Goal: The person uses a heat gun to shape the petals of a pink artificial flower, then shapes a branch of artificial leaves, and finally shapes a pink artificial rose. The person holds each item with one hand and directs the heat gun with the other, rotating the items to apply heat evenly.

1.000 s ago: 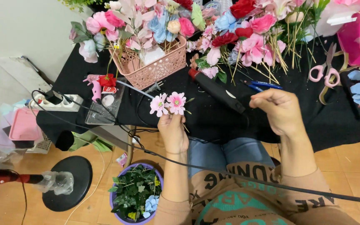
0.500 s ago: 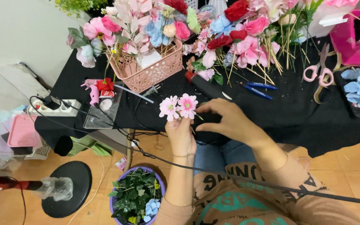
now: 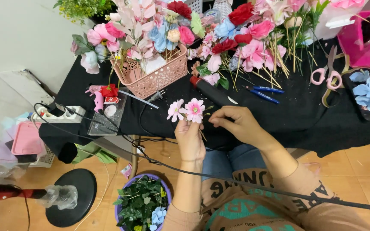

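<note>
left hand grips two pink paper daisies upright at twelve o'clock above the black table's edge, right hand pinching at their stems, bundle barely begun, plenty of blooms in the pink basket.

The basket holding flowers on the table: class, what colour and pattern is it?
The basket is salmon pink with a lacy cut-out pattern, as the head view shows.

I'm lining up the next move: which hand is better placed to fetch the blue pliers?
The right hand, probably. It lies nearer the blue pliers on the black table and seems to hold little or nothing, while the left hand grips the pink flowers.
</note>
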